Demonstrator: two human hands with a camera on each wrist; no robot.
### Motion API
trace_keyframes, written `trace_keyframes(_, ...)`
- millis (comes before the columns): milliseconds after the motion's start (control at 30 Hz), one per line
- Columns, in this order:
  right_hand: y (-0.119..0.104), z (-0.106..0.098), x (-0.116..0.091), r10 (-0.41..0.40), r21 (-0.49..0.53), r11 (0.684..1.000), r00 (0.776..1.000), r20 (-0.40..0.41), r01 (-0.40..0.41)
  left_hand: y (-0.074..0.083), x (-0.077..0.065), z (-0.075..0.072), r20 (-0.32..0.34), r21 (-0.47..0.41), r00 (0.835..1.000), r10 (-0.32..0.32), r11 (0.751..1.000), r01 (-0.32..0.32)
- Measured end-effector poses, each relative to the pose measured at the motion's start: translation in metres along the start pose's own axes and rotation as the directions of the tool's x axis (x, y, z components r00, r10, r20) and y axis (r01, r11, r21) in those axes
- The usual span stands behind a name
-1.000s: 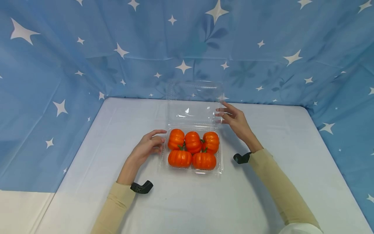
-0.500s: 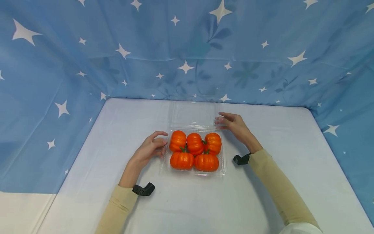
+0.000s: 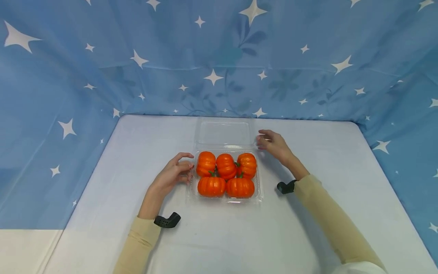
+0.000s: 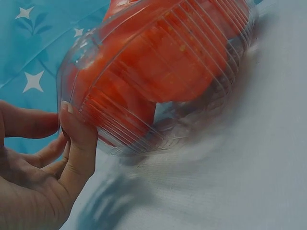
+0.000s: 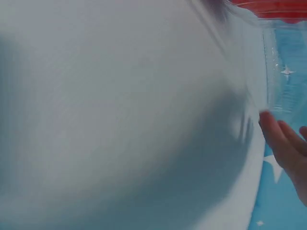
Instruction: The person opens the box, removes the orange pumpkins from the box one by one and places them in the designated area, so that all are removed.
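Several small orange pumpkins (image 3: pixel 226 166) with green stems fill a clear plastic clamshell box (image 3: pixel 259 186) on the table. The clear lid (image 3: pixel 224 133) lies folded back behind the box. At the box's left side, my left hand (image 3: pixel 174 171) pinches the rim between thumb and forefinger, as the left wrist view shows with its ribbed wall (image 4: pixel 120 115). My right hand (image 3: pixel 273 144) hovers beside the lid's right edge, fingers loosely bent and holding nothing. The right wrist view shows those fingers (image 5: pixel 278 136) just short of the clear plastic.
A white-covered table (image 3: pixel 219 236) lies under everything. Blue curtain (image 3: pixel 291 57) with white stars hangs behind its far edge and along both sides. Each wrist carries a black camera mount (image 3: pixel 167 220).
The lid has swung down backwards from raised to lying flat. My right hand has come down with it and moved slightly off its edge. My left hand stays at the box.
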State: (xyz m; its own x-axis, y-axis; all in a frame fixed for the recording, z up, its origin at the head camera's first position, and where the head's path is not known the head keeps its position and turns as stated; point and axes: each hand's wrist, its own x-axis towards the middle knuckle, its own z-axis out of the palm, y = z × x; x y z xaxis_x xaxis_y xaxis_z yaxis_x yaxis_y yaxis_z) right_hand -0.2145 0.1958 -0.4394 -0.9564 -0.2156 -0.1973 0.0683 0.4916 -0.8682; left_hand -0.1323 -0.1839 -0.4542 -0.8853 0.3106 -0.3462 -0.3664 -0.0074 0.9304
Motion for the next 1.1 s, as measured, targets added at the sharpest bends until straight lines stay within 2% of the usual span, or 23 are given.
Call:
trace_keyframes(67,-0.005,-0.002,-0.008,-0.052,-0.129,0.990,0.998,-0.034,0.047,0.000,0.000,0.000,0.003,0.001,1.000,0.002,1.000,-0.002)
trace_keyframes(167,-0.012,-0.002,-0.021,-0.129,-0.253,0.961,0.991,-0.047,0.113,0.001,0.001,-0.002,0.011,0.009,1.000,0.003,1.000,-0.003)
trace_keyframes(400,-0.028,-0.003,-0.047,-0.245,-0.332,0.909,0.968,0.062,0.252,0.003,0.000,-0.002,0.011,0.017,1.000,0.000,1.000,0.000)
trace_keyframes(600,-0.040,0.000,-0.063,-0.281,-0.361,0.868,0.937,0.208,0.340,0.003,-0.001,-0.001,0.017,0.027,1.000,0.012,1.000,-0.012)
trace_keyframes(733,-0.046,0.009,-0.067,-0.280,-0.416,0.826,0.918,0.281,0.379,0.003,-0.001,-0.003,0.020,0.030,1.000,0.017,0.999,-0.017)
trace_keyframes(933,-0.053,0.021,-0.068,-0.230,-0.502,0.780,0.917,0.326,0.375,0.002,0.000,-0.003,0.023,0.035,1.000,0.022,0.999,-0.022)
trace_keyframes(1100,-0.053,0.026,-0.069,-0.228,-0.542,0.747,0.914,0.335,0.385,0.001,0.000,-0.002,0.024,0.037,0.999,0.027,0.999,-0.028)
